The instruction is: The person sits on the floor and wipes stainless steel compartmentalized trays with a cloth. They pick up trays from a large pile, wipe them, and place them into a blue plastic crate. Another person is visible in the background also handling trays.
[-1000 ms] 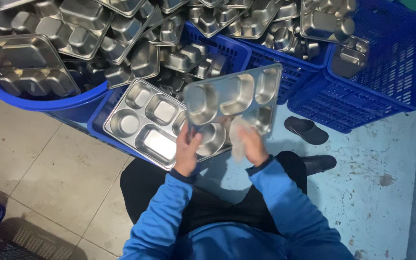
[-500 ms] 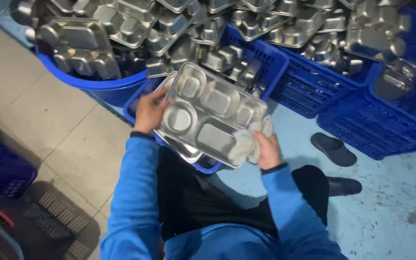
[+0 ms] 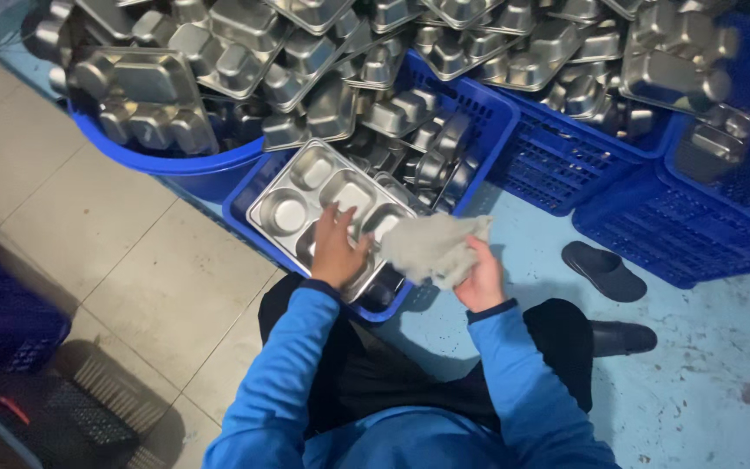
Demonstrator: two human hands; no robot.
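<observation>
Head camera: a compartment tray (image 3: 327, 204) lies face up at the near end of a blue crate (image 3: 479, 113), left hand (image 3: 338, 247) pressed on it, fingers spread, steadying it — right hand (image 3: 482, 278) clenched on a grey rag (image 3: 431, 247) beside it. Piled trays (image 3: 245, 52) crowd the tiled floor (image 3: 123, 287).

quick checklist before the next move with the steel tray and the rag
1. Left hand on the compartmented stainless steel tray: ok, fingers rest on it.
2. Right hand holding the crumpled grey cloth: ok.
3. Tray seated in the blue plastic crate: ok, lying face up on top.
4. Tray compartments clean: cannot tell.
5. Heap of steel trays behind stable: cannot tell, piled loosely above the rims.
6. Dark slipper away from the hands: ok.
</observation>
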